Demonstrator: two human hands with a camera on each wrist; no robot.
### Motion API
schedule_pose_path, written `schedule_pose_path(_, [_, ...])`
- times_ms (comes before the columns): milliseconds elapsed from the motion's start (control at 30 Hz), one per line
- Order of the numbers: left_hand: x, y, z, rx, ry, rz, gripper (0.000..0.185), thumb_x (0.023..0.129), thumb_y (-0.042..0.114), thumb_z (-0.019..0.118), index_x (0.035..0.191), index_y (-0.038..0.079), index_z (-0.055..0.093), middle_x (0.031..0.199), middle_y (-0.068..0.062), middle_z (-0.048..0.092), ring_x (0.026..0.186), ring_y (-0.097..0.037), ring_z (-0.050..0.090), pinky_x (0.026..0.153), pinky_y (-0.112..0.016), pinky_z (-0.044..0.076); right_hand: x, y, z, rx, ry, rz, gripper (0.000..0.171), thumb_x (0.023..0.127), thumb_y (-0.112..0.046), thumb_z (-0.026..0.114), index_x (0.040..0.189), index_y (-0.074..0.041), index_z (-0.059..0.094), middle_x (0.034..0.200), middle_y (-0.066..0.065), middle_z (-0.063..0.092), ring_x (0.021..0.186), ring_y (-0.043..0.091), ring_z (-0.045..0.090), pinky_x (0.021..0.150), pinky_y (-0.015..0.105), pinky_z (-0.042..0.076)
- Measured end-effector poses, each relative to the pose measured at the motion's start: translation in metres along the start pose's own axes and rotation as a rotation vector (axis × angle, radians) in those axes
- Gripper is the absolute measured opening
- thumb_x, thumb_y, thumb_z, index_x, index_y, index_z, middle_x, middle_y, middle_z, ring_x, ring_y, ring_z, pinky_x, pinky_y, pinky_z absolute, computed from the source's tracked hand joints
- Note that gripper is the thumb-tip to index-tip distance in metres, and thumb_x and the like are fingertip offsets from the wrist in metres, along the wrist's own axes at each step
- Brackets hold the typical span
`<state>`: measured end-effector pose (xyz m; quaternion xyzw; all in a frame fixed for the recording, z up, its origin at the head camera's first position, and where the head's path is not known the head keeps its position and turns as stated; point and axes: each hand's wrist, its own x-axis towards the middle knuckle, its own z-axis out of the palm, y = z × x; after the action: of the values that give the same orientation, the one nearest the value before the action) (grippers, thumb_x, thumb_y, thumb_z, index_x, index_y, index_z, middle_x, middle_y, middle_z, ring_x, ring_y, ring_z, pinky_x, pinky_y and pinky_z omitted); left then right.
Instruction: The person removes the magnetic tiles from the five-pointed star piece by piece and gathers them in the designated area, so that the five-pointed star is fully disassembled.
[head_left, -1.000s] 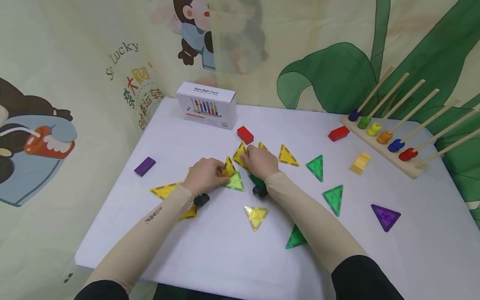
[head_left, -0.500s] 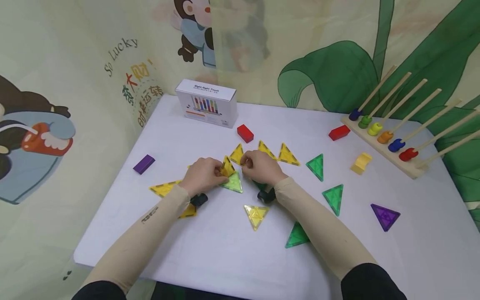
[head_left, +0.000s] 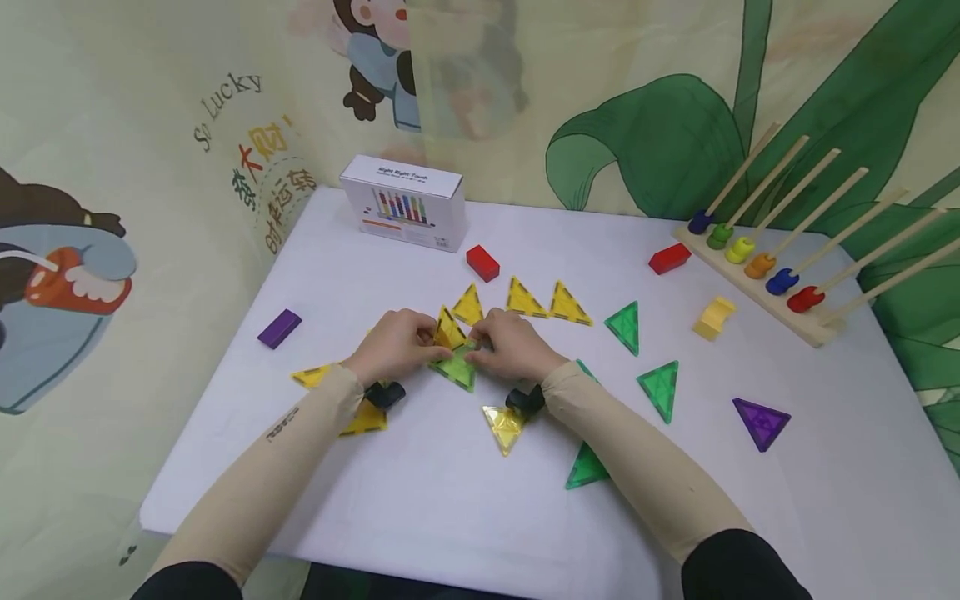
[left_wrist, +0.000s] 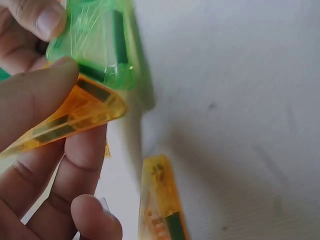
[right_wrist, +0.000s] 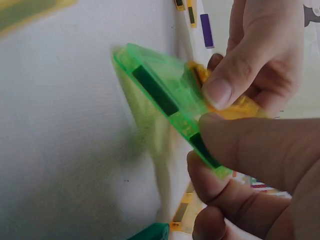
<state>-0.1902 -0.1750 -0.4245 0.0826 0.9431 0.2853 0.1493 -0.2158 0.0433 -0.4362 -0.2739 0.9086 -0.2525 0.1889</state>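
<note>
At the middle of the white table my left hand pinches a yellow triangle tile that stands on edge. My right hand pinches a green triangle tile held against the yellow one. In the left wrist view my fingers clamp the yellow tile, with the green tile touching its corner just off the table. In the right wrist view, thumb and fingers grip the green tile by its near corner, and the yellow tile sits behind it.
More yellow triangles lie behind the hands and at left, one in front. Green triangles and a purple one lie to the right. A white box, red blocks, a purple block and a wooden peg rack stand around.
My right hand left the yellow triangles at the back, came toward me and took hold of the green tile, tipping it up against the yellow one. The left hand stayed put.
</note>
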Motion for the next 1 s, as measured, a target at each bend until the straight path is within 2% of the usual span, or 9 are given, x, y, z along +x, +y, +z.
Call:
schedule_pose_path(133, [0.006, -0.006, -0.008, 0.0, -0.007, -0.03, 0.022, 0.092, 0.032, 0.08, 0.087, 0.014, 0.071, 0.076, -0.001, 0.064, 0.07, -0.017, 0.052, 0.064, -0.029, 0.04, -0.005, -0.001, 0.002, -0.028, -0.002, 0.01, 0.02, 0.095, -0.033, 0.075, 0.102, -0.014, 0.075, 0.109, 0.005, 0.062, 0.104, 0.024, 0.054, 0.093, 0.039, 0.046])
schedule_pose_path(233, [0.011, -0.013, -0.019, 0.011, 0.016, -0.065, 0.021, 0.093, 0.032, 0.079, 0.093, 0.013, 0.072, 0.078, -0.004, 0.062, 0.07, -0.019, 0.053, 0.064, -0.029, 0.041, -0.008, 0.0, 0.006, -0.059, -0.003, 0.009, 0.017, 0.095, -0.034, 0.075, 0.097, -0.016, 0.075, 0.107, 0.004, 0.06, 0.105, 0.024, 0.052, 0.093, 0.04, 0.045])
schedule_pose_path(400, [0.022, -0.027, -0.037, 0.021, 0.057, -0.139, 0.023, 0.094, 0.031, 0.077, 0.102, 0.009, 0.075, 0.08, -0.006, 0.061, 0.069, -0.02, 0.055, 0.063, -0.028, 0.043, -0.013, -0.002, 0.014, -0.074, 0.026, 0.02, 0.016, 0.093, -0.036, 0.075, 0.097, -0.02, 0.075, 0.106, 0.002, 0.057, 0.104, 0.023, 0.05, 0.091, 0.038, 0.043])
schedule_pose_path(533, [0.028, -0.038, -0.046, 0.035, 0.052, -0.199, 0.032, 0.095, 0.034, 0.075, 0.112, 0.007, 0.073, 0.087, -0.009, 0.064, 0.076, -0.023, 0.058, 0.068, -0.031, 0.045, -0.018, -0.005, 0.021, -0.073, 0.047, 0.029, 0.017, 0.093, -0.037, 0.076, 0.097, -0.021, 0.075, 0.105, 0.001, 0.056, 0.104, 0.021, 0.05, 0.09, 0.037, 0.043])
schedule_pose_path(733, [0.027, -0.051, -0.049, 0.09, 0.051, -0.242, 0.047, 0.095, 0.035, 0.073, 0.13, 0.004, 0.067, 0.111, -0.015, 0.07, 0.097, -0.028, 0.061, 0.089, -0.04, 0.05, -0.026, -0.01, 0.031, -0.11, 0.078, 0.015, 0.019, 0.093, -0.039, 0.076, 0.099, -0.02, 0.075, 0.103, 0.0, 0.056, 0.099, 0.019, 0.049, 0.089, 0.036, 0.043])
schedule_pose_path(900, [0.02, -0.06, -0.046, 0.129, 0.067, -0.258, 0.049, 0.097, 0.036, 0.072, 0.133, 0.004, 0.064, 0.112, -0.016, 0.069, 0.097, -0.029, 0.06, 0.087, -0.041, 0.051, -0.031, -0.014, 0.04, -0.148, 0.112, 0.014, 0.024, 0.091, -0.042, 0.078, 0.098, -0.02, 0.074, 0.1, -0.001, 0.055, 0.096, 0.018, 0.049, 0.088, 0.035, 0.043])
schedule_pose_path(1000, [0.017, -0.064, -0.041, 0.121, 0.062, -0.28, 0.048, 0.097, 0.036, 0.071, 0.134, 0.006, 0.063, 0.113, -0.015, 0.068, 0.098, -0.029, 0.059, 0.087, -0.041, 0.05, -0.032, -0.016, 0.048, -0.165, 0.126, 0.009, 0.025, 0.09, -0.042, 0.079, 0.095, -0.019, 0.071, 0.097, -0.002, 0.054, 0.093, 0.018, 0.048, 0.086, 0.035, 0.042])
